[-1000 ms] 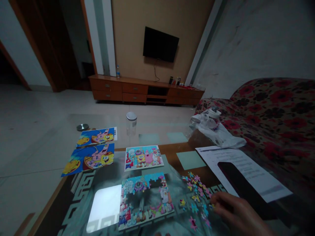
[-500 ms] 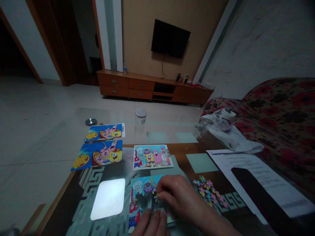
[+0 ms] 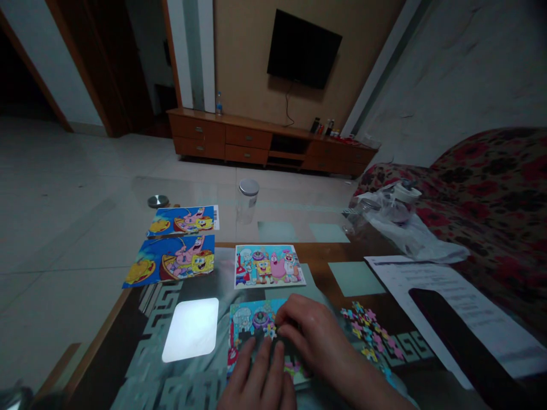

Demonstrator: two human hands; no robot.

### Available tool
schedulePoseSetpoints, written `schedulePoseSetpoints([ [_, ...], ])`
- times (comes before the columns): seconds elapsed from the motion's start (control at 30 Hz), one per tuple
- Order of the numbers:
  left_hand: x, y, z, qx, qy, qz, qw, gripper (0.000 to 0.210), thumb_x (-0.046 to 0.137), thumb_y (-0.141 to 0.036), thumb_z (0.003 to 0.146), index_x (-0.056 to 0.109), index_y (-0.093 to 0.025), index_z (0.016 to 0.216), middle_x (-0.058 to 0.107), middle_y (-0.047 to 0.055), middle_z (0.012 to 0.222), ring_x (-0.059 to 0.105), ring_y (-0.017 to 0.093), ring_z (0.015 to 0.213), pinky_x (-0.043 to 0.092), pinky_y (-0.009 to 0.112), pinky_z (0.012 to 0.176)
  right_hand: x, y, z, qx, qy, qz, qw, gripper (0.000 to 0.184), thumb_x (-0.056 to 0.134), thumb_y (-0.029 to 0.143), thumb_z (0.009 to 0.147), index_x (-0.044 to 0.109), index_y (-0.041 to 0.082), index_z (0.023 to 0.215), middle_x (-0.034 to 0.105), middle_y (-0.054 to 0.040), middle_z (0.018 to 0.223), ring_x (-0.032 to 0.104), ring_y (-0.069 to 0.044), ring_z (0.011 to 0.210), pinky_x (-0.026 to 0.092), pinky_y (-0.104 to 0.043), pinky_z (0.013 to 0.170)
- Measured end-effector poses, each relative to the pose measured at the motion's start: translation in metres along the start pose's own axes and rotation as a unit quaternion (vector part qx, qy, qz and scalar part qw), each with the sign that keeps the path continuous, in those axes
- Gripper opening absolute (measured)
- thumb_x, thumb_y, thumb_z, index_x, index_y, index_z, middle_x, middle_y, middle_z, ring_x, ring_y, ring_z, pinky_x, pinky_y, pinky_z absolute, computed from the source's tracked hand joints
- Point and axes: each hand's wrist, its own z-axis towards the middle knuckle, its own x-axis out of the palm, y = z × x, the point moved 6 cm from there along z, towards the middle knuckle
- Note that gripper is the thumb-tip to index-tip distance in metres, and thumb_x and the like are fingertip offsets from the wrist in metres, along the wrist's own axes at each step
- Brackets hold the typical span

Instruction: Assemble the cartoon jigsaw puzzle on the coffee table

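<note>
Head view: the puzzle lies on the desk, 9 o'clock from the right hand, which is nearer the loose pieces at 3 o'clock. It curls beside 1 small piece; I cannot tell if it grips. The left hand spreads loose fingers over the puzzle.

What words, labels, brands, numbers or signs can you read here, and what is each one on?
No text reads clearly.
White printed paper sheet, partly under the black rectangular phone: lines of print, too blurred.
Farther blue cartoon picture: barcode on its white edge, any digits too small.
Clear cylindrical jar with silver lid: label too small.
Clear bottle with blue label, on the brown wooden cabinet: too small.
</note>
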Motion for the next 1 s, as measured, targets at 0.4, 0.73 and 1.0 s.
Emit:
schedulePoseSetpoints([
  [0.4,0.012,-0.005,-0.003,-0.143,-0.139,-0.023,0.980,0.017,0.040,-0.013,0.086,0.051,-0.021,0.076,0.071,0.003,0.076,0.066,0.018,0.082,0.033,0.045,0.103,0.006,0.003,-0.002,-0.005,0.019,-0.037,0.999,0.014,0.064,0.004,0.077,0.064,0.018,0.079,0.064,-0.0037,0.083,0.059,-0.018,0.077,0.042,-0.028,0.065],
  [0.73,0.010,-0.009,-0.003,-0.130,-0.144,-0.020,0.981,0.013,0.044,-0.013,0.083,0.051,-0.022,0.079,0.069,0.002,0.077,0.065,0.019,0.082,0.033,0.047,0.103,0.008,0.004,-0.002,-0.022,0.013,-0.030,0.999,0.016,0.059,0.005,0.081,0.063,0.019,0.077,0.063,-0.0030,0.083,0.058,-0.017,0.076,0.042,-0.026,0.064],
  [1.0,-0.006,0.002,0.011,-0.030,-0.039,-0.017,0.999,0.018,0.039,-0.016,0.091,0.056,-0.023,0.085,0.072,-0.001,0.082,0.064,0.017,0.083,0.030,0.041,0.100,0.009,0.002,-0.002,-0.005,0.023,-0.040,0.999,0.015,0.060,0.004,0.082,0.065,0.017,0.077,0.063,-0.0041,0.084,0.058,-0.017,0.075,0.041,-0.027,0.065],
])
